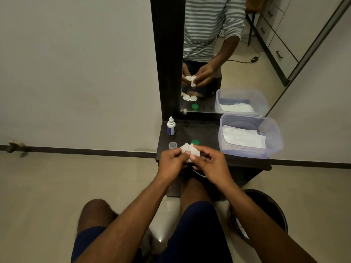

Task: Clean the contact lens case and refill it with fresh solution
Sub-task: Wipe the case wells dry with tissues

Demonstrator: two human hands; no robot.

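My left hand point(171, 161) and my right hand point(209, 161) together pinch a crumpled white tissue point(190, 150) just above the front of the dark shelf point(199, 131). Whether anything is wrapped in the tissue cannot be seen. A green cap point(195, 142) lies just behind the tissue. To its left sits a clear greyish cap point(172, 145). The small white solution bottle point(171, 126) stands upright at the shelf's back left. The white lens case shows only as a reflection in the mirror point(189, 97), lying on the shelf; my hands hide the case itself.
A clear plastic tub point(278, 133) holding white tissues fills the shelf's right side. A tall mirror point(237, 54) rises behind the shelf. A dark round bin point(266, 211) stands on the floor at the lower right, beside my knees.
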